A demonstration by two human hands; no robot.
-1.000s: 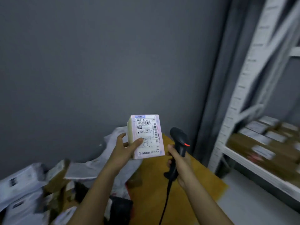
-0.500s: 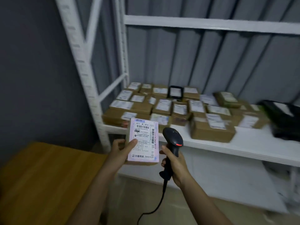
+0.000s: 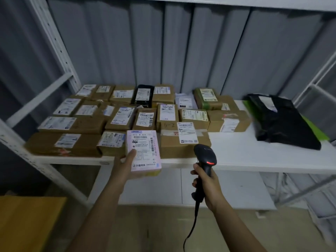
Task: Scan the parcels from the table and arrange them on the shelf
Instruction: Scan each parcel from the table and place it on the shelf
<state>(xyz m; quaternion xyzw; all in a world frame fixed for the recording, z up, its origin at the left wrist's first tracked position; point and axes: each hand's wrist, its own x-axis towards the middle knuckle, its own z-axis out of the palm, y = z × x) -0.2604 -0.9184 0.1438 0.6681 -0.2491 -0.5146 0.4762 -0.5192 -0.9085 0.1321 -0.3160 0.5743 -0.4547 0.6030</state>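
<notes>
At lower left of the frame, the corner of a yellow wooden table [image 3: 27, 220] juts into view beneath a white metal shelf [image 3: 263, 157] that spans the picture. Rows of brown cardboard parcels with white shipping labels [image 3: 76, 122] cover the left and middle of the shelf board, lying flat and packed closely together. Just left of centre, a person's left hand [image 3: 125, 166] holds a small pale box with a pink-tinted shipping label [image 3: 143, 151], thumb pressed on the label face and fingers hidden beneath, at the front edge of the shelf between two brown parcels; whether it touches the board cannot be told. Right of centre, the right hand [image 3: 207, 186] grips the handle of a black barcode scanner with a red light [image 3: 205, 160], its cable trailing toward the bottom edge. At right, a black plastic mailing bag [image 3: 283, 124] lies on the shelf, apart from the boxes.
</notes>
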